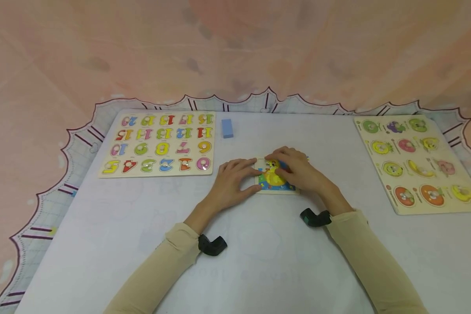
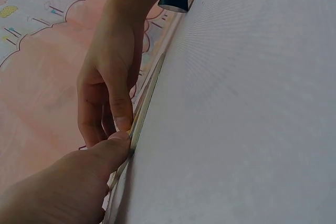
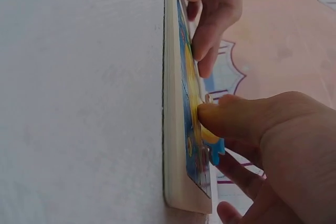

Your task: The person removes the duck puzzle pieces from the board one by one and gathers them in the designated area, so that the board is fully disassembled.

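Pink patterned cloth [image 1: 235, 48] spreads beyond both hands, and a white table [image 1: 259, 257] lies under and around the grip. A food board [image 1: 416, 210] lies well to the grip's right; a number board [image 1: 155, 174] lies to its left and slightly beyond, nearer than the food board. Two beige sleeves [image 1: 161, 266] come from the near side toward the grip. The left hand [image 1: 232, 181] holds the left end of the picture board between thumb and fingers. From the other side, the right hand [image 1: 296, 168] pinches a puzzle piece between thumb and fingers. The picture board [image 1: 276, 192], with a yellow figure on blue, lies flat on the table between the hands, directly beneath the right-hand pinch. Black wrist devices [image 1: 315, 217] sit behind each hand. A blue block [image 1: 227, 128] stands farther out, ahead and left of the grip. The puzzle piece [image 3: 215, 145], yellow and blue, juts tilted past the right thumb at the board's face; its outline is partly hidden.
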`<control>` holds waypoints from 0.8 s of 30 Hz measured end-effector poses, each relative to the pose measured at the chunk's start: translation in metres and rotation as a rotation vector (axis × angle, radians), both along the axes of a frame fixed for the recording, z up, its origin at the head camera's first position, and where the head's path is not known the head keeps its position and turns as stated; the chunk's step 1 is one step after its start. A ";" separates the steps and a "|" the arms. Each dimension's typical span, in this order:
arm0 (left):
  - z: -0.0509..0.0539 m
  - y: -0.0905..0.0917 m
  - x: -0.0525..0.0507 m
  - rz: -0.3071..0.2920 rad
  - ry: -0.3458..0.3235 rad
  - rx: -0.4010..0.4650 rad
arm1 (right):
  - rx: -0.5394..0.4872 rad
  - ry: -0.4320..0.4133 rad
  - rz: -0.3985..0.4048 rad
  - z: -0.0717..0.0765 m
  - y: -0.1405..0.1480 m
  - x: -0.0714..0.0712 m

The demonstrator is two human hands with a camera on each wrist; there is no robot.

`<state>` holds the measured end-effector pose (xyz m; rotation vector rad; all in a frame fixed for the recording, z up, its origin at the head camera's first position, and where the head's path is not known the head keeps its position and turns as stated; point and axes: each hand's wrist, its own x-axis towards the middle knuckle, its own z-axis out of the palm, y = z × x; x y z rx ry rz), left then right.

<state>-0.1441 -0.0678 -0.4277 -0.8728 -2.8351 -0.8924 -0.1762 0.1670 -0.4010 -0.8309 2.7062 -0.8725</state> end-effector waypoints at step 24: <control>0.000 -0.001 -0.001 -0.007 -0.003 0.015 | -0.138 -0.007 -0.085 0.004 0.001 0.002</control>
